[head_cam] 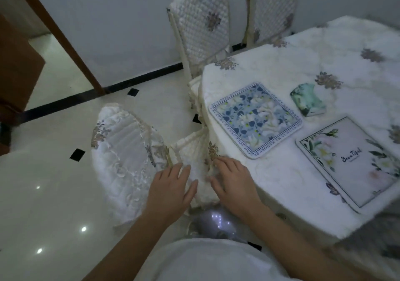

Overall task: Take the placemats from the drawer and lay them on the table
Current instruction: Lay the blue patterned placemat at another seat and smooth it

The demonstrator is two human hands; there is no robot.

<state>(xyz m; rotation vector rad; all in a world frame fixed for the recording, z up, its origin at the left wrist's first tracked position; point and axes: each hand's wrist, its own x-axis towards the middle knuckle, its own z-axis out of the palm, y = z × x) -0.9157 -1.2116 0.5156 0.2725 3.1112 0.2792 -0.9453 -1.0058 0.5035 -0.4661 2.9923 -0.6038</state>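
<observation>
Two placemats lie flat on the table point(281, 75), which is covered in white quilted cloth. The blue floral placemat point(255, 119) sits near the table's left edge; a pale placemat with green leaves and dark script point(350, 161) lies to its right, nearer me. My left hand point(171, 192) rests with fingers apart on the hanging white cloth at the table's near-left edge. My right hand point(233, 183) lies beside it on the same cloth, fingers spread, holding nothing. No drawer shows.
A small green-and-white box point(308, 103) lies on the table behind the mats. A covered chair point(127, 157) stands close on my left, two more chairs point(201, 23) stand against the far wall. Glossy tiled floor and a wooden door frame point(56, 32) are on the left.
</observation>
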